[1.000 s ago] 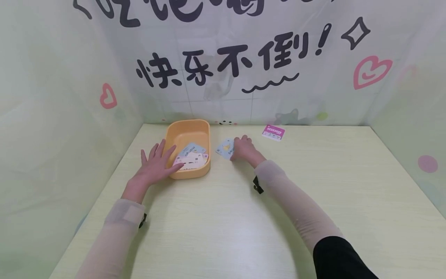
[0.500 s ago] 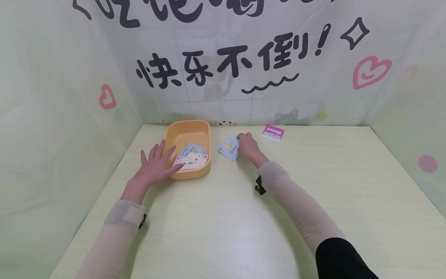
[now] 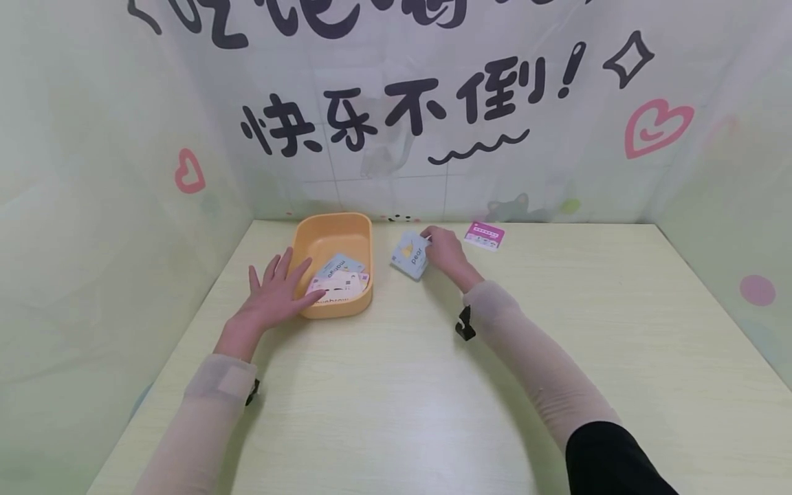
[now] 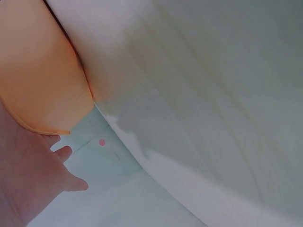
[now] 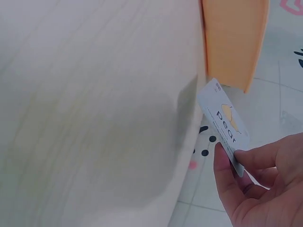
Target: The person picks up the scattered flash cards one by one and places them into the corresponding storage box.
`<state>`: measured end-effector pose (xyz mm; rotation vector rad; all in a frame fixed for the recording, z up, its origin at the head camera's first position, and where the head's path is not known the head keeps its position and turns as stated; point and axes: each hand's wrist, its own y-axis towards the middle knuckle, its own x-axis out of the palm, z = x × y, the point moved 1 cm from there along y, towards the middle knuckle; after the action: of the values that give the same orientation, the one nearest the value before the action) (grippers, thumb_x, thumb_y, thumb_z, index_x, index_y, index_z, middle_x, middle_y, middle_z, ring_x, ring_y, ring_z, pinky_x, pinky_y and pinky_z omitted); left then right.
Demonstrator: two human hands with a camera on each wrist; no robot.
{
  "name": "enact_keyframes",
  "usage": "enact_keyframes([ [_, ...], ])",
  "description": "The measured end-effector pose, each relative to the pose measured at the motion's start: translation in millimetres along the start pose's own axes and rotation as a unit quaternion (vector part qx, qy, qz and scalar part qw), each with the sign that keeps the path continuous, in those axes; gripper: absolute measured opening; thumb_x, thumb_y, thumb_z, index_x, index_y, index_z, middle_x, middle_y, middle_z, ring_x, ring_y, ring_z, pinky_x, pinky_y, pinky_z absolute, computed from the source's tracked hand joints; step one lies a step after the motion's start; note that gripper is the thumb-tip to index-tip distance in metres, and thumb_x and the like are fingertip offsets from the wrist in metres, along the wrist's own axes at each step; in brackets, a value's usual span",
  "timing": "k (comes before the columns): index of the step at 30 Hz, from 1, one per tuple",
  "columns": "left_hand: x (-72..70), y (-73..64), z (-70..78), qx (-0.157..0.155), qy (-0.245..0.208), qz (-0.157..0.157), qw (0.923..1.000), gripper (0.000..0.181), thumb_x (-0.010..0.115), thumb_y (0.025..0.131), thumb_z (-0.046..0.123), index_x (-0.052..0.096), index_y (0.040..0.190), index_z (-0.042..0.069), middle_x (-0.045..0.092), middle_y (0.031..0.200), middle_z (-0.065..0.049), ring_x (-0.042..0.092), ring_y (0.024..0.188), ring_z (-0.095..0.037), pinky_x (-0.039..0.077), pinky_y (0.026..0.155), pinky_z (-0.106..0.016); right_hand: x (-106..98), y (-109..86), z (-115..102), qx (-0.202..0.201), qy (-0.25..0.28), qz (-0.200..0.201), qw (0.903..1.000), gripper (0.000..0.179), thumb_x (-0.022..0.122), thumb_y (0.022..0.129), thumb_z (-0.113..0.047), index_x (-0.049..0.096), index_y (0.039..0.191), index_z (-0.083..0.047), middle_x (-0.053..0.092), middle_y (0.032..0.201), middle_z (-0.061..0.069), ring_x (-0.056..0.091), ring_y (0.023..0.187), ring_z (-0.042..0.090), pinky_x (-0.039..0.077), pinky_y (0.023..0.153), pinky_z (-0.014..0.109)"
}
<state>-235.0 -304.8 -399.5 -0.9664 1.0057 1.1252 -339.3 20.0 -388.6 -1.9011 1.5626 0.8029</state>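
Note:
Between thumb and fingers, my right hand pinches a pale blue card printed with "pear" and a yellow pear. In the right wrist view the pear card is tilted, held at its lower end above the tabletop. My left hand lies with fingers spread over the left front rim of an orange plastic basket. Inside the basket are a blue "mango" card and several white-and-pink cards, partly overlapping. The left wrist view shows the basket's outer wall beside the left fingers.
A pink-and-white card lies near the table's back edge, right of my right hand. The pale wood table is bordered by a printed curtain at the back and sides.
My right hand has moved a little right and back, drawing the pear card with it and lifting it, so more of its face shows. The left hand and basket have stayed put.

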Motion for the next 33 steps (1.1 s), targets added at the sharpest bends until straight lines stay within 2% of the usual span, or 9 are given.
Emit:
enact_keyframes([
  [8, -0.5, 0.1, 0.0, 0.002, 0.002, 0.002, 1.0, 0.091, 0.042, 0.093, 0.071, 0.014, 0.161, 0.019, -0.012, 0.168, -0.019, -0.006, 0.152, -0.05, -0.018, 0.11, -0.076, -8, -2.7, -14, -0.005, 0.012, 0.001, 0.9999, 0.041, 0.05, 0.095, 0.005, 0.055, 0.135, 0.0, 0.059, 0.136, 0.02, 0.061, 0.119, 0.032, 0.056, 0.092, 0.035],
  [15, -1.1, 0.1, 0.7, -0.001, 0.001, 0.0, 1.0, 0.092, 0.042, 0.093, 0.072, 0.014, 0.161, 0.018, -0.012, 0.168, -0.019, -0.007, 0.152, -0.05, -0.019, 0.11, -0.075, -14, -4.2, -25, -0.014, 0.029, 0.003, 0.9995, 0.042, 0.05, 0.096, 0.002, 0.054, 0.138, -0.002, 0.061, 0.132, 0.019, 0.064, 0.112, 0.03, 0.054, 0.071, 0.026],
  [23, -1.0, 1.4, 0.1, -0.001, 0.005, -0.002, 1.0, 0.092, 0.041, 0.093, 0.073, 0.013, 0.162, 0.019, -0.012, 0.168, -0.019, -0.007, 0.152, -0.05, -0.018, 0.11, -0.076, -20, -9.5, -40, -0.029, 0.038, 0.001, 0.9988, 0.038, 0.051, 0.097, 0.001, 0.055, 0.135, -0.001, 0.062, 0.132, 0.019, 0.064, 0.114, 0.031, 0.055, 0.073, 0.027],
  [33, -2.7, 0.4, 1.6, -0.003, 0.003, -0.004, 1.0, 0.092, 0.042, 0.093, 0.072, 0.013, 0.161, 0.018, -0.012, 0.167, -0.02, -0.007, 0.152, -0.05, -0.018, 0.11, -0.076, -14, -8.3, -55, -0.042, 0.048, 0.007, 0.9979, 0.039, 0.052, 0.096, 0.003, 0.057, 0.134, -0.002, 0.065, 0.127, 0.018, 0.067, 0.105, 0.027, 0.053, 0.065, 0.022],
])
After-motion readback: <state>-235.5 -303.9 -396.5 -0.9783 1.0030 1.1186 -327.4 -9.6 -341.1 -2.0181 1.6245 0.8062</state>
